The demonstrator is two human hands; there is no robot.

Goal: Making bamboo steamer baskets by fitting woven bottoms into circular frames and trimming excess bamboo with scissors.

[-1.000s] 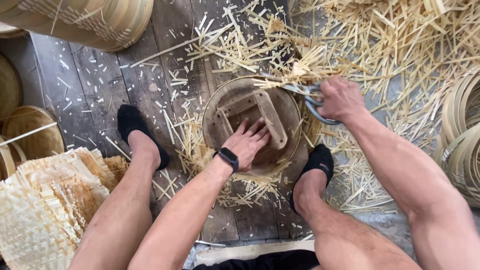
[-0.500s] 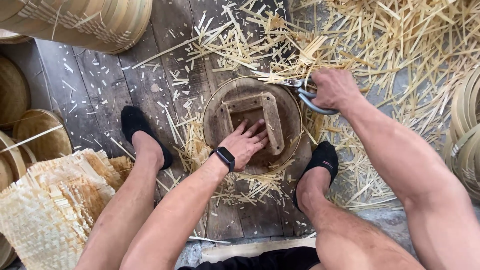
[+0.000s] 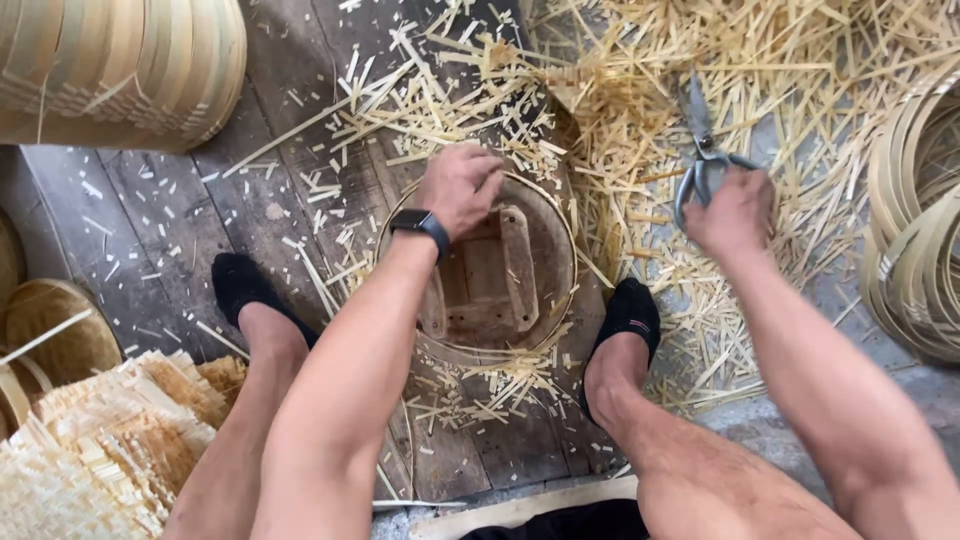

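One round wooden form [image 3: 545,262], one pair of scissors [image 3: 702,150], two black socks [image 3: 240,285].

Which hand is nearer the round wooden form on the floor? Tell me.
Left. The left hand rests on the far rim of the round wooden form; the right hand is off to its right, holding scissors over the bamboo scraps.

A bamboo-weaving workshop: split-bamboo offcuts [image 3: 640,90] litter the plank floor [image 3: 180,230] beside woven baskets [image 3: 110,65] and hoops [image 3: 915,220].
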